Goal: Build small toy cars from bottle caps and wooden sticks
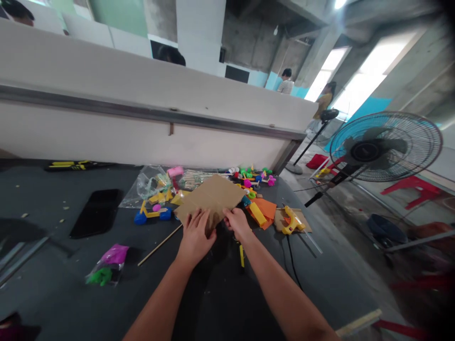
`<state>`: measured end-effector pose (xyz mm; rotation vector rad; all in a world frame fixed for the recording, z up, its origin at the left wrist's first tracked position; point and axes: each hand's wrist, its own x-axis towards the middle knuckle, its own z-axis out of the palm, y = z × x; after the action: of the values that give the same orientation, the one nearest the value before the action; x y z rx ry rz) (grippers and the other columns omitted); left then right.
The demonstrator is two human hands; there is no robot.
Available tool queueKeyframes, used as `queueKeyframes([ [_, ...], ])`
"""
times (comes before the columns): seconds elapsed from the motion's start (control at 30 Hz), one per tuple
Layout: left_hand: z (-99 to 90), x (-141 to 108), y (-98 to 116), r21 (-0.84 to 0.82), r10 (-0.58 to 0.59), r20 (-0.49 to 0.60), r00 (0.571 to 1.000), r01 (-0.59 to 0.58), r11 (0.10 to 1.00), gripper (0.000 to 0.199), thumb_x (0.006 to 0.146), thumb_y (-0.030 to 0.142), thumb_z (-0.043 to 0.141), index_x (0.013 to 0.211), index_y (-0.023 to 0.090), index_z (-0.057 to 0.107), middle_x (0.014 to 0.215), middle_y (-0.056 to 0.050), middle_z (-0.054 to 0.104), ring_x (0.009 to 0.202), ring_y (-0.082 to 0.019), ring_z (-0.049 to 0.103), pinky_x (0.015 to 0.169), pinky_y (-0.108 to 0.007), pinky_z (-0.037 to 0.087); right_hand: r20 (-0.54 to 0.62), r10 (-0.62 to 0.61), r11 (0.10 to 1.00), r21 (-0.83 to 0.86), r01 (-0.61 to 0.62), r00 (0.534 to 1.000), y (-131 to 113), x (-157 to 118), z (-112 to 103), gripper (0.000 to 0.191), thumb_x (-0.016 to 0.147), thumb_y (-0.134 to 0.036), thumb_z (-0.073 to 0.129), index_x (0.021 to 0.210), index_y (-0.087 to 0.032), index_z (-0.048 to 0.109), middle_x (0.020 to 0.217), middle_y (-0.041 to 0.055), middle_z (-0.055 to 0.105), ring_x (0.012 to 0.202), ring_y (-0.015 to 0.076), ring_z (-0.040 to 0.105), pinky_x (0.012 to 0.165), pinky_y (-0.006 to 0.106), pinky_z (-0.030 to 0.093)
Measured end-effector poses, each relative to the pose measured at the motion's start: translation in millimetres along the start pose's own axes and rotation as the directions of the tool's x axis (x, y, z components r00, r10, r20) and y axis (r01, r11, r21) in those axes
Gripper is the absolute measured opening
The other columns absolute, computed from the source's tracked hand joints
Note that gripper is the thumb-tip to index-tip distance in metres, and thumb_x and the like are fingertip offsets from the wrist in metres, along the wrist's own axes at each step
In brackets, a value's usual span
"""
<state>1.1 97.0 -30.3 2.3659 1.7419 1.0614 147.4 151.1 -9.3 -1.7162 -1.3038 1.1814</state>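
A tan, flat piece of cardboard [213,196] is held tilted above the dark table. My left hand [195,239] grips its near left part, fingers spread over the face and thumb by the lower edge. At the near right edge, my right hand [236,222] pinches the cardboard between thumb and curled fingers. A thin wooden stick [159,245] lies to the left of my left hand. Just right of my right hand are orange sheets [266,208] and a yellow block [258,214]. Under my right wrist, a narrow yellow object [241,255] is partly hidden.
On the right, a yellow glue gun [293,221] with a black cord rests on cardboard. Left are a black phone [95,213], a bag of pink and green material [108,265] and pliers [73,165]. Colourful parts line the back panel [142,137]. A fan [386,147] stands right.
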Motion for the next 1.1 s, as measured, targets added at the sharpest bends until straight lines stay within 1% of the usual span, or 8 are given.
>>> queueKeyframes([
  [0.2,1.3,2.5,-1.6,-0.021,0.007,0.018,1.000,-0.007,1.000,0.051,0.076,0.022,0.052,0.127,0.018,0.045,0.125,-0.012,0.057,0.125,-0.028,0.041,0.107,-0.052,0.020,0.129,0.021,0.998,0.064,-0.029,0.991,2.6,-5.5,-15.8,0.015,0.076,-0.019,0.049,0.062,-0.014,0.052,0.052,-0.0004,0.056,0.039,0.0054,0.045,0.036,0.016,0.032],
  [0.4,2.1,3.0,-3.4,-0.036,0.020,0.021,1.000,-0.019,0.999,0.045,0.078,0.016,0.048,0.122,0.019,0.050,0.123,-0.011,0.058,0.125,-0.027,0.042,0.107,-0.053,0.021,0.130,-0.027,0.998,-0.056,0.035,0.991,7.9,-11.4,-32.4,0.012,0.075,-0.015,0.050,0.072,-0.013,0.062,0.058,-0.0001,0.063,0.037,0.0056,0.049,0.035,0.016,0.030],
  [0.6,2.9,2.3,-2.6,-0.059,0.020,-0.011,1.000,-0.021,0.998,0.034,0.083,0.017,0.045,0.115,0.020,0.055,0.118,-0.010,0.062,0.121,-0.026,0.047,0.106,-0.054,0.024,0.063,-0.114,0.967,-0.224,0.125,0.991,4.2,-14.8,-38.9,0.017,0.077,-0.025,0.052,0.068,-0.016,0.064,0.056,-0.0013,0.064,0.035,0.0062,0.048,0.040,0.017,0.033],
  [0.73,3.6,1.1,-3.6,-0.096,0.053,-0.034,0.998,-0.056,0.994,0.025,0.086,0.022,0.045,0.108,0.021,0.059,0.111,-0.008,0.065,0.111,-0.023,0.054,0.105,-0.050,0.029,-0.020,-0.148,0.933,-0.334,0.133,0.989,-1.6,-17.4,-52.8,0.040,0.084,-0.044,0.043,0.060,-0.017,0.060,0.050,0.0004,0.058,0.045,0.0100,0.052,0.048,0.019,0.036],
  [0.8,4.3,0.8,-4.5,-0.115,0.061,-0.041,0.997,-0.066,0.991,0.022,0.087,0.024,0.045,0.103,0.022,0.060,0.106,-0.006,0.067,0.105,-0.021,0.058,0.104,-0.048,0.032,-0.071,-0.224,0.874,-0.456,0.168,0.972,-2.8,-24.4,-62.0,0.042,0.084,-0.050,0.042,0.067,-0.017,0.062,0.061,0.0036,0.062,0.061,0.0148,0.059,0.059,0.023,0.040],
  [0.9,5.3,1.4,-3.8,-0.120,0.062,-0.052,0.997,-0.068,0.990,0.020,0.087,0.023,0.045,0.101,0.022,0.060,0.103,-0.006,0.067,0.103,-0.021,0.058,0.103,-0.045,0.034,-0.099,-0.367,0.647,-0.742,0.177,0.925,2.0,-43.4,-67.4,0.051,0.073,-0.058,0.056,0.101,-0.015,0.060,0.094,0.0124,0.064,0.094,0.0270,0.057,0.077,0.032,0.041],
  [1.0,5.4,1.7,0.0,-0.072,0.049,-0.015,0.999,-0.050,0.996,0.024,0.086,0.023,0.046,0.107,0.021,0.058,0.108,-0.008,0.066,0.109,-0.023,0.055,0.104,-0.046,0.032,-0.095,-0.293,0.534,-0.842,0.080,0.951,14.5,-63.5,-58.7,0.080,0.060,-0.058,0.067,0.121,-0.010,0.047,0.108,0.0192,0.057,0.104,0.0354,0.051,0.082,0.041,0.040],
  [1.1,5.2,-0.9,3.0,0.068,-0.072,-0.006,0.997,0.073,0.995,0.043,0.080,0.027,0.054,0.122,0.018,0.050,0.127,-0.014,0.054,0.127,-0.033,0.037,0.105,-0.058,0.020,-0.119,-0.210,0.557,-0.830,0.018,0.970,26.3,-74.1,-49.4,0.078,0.060,-0.042,0.066,0.126,-0.009,0.042,0.110,0.0202,0.054,0.107,0.0363,0.048,0.082,0.043,0.041],
])
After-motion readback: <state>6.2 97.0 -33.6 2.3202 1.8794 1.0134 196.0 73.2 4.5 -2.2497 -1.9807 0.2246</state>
